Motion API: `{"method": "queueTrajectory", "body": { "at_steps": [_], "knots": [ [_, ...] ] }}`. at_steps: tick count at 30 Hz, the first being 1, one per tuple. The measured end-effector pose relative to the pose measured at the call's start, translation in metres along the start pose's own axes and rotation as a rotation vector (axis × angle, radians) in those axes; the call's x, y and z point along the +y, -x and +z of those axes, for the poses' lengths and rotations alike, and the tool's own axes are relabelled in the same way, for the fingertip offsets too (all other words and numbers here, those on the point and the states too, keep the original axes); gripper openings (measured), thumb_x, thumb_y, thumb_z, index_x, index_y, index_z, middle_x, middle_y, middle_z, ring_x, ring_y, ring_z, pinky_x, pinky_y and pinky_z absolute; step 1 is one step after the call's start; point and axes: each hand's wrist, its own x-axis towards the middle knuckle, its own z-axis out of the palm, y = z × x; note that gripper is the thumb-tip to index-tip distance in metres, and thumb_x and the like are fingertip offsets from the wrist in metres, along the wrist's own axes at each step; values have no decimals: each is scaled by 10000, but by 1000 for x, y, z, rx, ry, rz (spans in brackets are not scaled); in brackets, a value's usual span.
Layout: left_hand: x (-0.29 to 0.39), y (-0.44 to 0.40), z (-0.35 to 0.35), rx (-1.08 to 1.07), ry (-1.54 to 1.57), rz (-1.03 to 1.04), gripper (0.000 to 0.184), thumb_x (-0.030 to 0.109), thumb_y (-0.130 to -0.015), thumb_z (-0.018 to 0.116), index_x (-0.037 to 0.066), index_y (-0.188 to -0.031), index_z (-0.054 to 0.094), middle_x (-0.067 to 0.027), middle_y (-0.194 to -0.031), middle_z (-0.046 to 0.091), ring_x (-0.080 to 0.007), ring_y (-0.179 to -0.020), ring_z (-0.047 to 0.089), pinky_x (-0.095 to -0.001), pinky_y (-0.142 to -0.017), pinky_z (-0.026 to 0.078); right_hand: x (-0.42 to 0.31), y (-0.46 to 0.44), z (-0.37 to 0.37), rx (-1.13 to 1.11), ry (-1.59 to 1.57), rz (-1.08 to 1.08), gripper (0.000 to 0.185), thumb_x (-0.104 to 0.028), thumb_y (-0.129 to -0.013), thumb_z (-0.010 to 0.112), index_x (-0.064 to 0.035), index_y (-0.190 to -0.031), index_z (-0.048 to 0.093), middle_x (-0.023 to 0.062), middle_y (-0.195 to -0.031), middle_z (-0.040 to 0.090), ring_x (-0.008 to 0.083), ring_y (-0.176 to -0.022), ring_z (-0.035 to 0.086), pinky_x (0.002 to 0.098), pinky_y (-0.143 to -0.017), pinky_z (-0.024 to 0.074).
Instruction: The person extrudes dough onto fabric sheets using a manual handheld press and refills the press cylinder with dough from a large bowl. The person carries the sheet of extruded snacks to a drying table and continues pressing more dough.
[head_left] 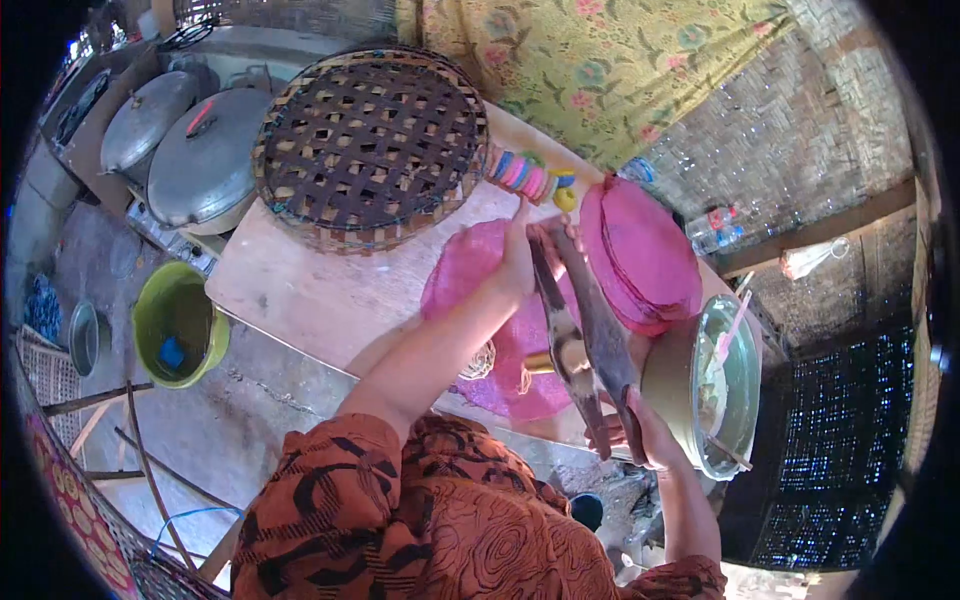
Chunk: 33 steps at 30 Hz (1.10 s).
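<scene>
A pair of long dark wooden bars [590, 335] lies side by side, slanting over the table. At their far end my left hand [530, 250] is closed round the wood. My right hand [650, 430] grips the near end, its fingers wrapped round the bars. A pale patch shows between the bars; I cannot tell what it is. Beneath them a round pink mesh sheet [460, 280] is spread on the table. A short yellow cylinder [540, 363] and a pale strand-like bundle [480, 360] lie on the mesh near the table's front edge.
Stacked pink mesh rounds [640, 260] and a large pale tub [670, 385] with a pink-handled utensil stand to the right. Coloured rings [522, 175] sit behind. Woven trays [370, 150] fill the table's back left. Lidded metal pots [205, 160] and a green basin [180, 325] are further left.
</scene>
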Motion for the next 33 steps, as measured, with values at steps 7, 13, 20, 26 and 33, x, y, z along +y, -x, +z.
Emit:
{"method": "queueTrajectory", "body": {
  "at_steps": [7, 13, 20, 26, 33],
  "knots": [
    [-12, 29, 31, 154, 13, -3, 568, 661, -880, 348, 122, -828, 523, -58, -728, 554, -256, -702, 560, -431, -757, 450, -13, 37, 7, -41, -27, 55, 812, -639, -922, 232, 27, -1381, 312, 251, -988, 640, 329, -869, 661, 422, -784, 514],
    [-8, 8, 49, 174, -25, 31, 543, 642, -886, 351, 128, -789, 496, -41, -687, 520, -237, -660, 527, -395, -688, 436, -20, 30, 4, 83, 40, -101, 657, -562, -947, 359, 54, -983, 585, 140, -820, 655, 203, -700, 648, 325, -649, 522],
    [-5, 39, 52, 278, 19, 20, 539, 641, -883, 363, 129, -796, 507, -43, -704, 524, -250, -670, 534, -423, -703, 452, -7, 31, 6, -32, 27, -47, 736, -622, -923, 309, 29, -1230, 465, 194, -875, 662, 279, -759, 674, 375, -671, 549],
    [-22, 26, 1, 279, 4, 25, 510, 626, -886, 389, 138, -773, 491, -32, -666, 516, -227, -625, 525, -418, -679, 453, 15, 9, 0, 95, -20, -52, 584, -526, -941, 426, 32, -993, 591, 114, -778, 654, 174, -645, 641, 280, -566, 510],
    [19, 8, 25, -1, -90, -65, 571, 648, -878, 381, 111, -743, 518, -57, -680, 544, -264, -692, 545, -437, -747, 434, 18, -20, 12, -26, -112, -208, 632, -559, -936, 388, 26, -1131, 527, 151, -874, 658, 219, -764, 654, 334, -678, 528]
  ]
}}
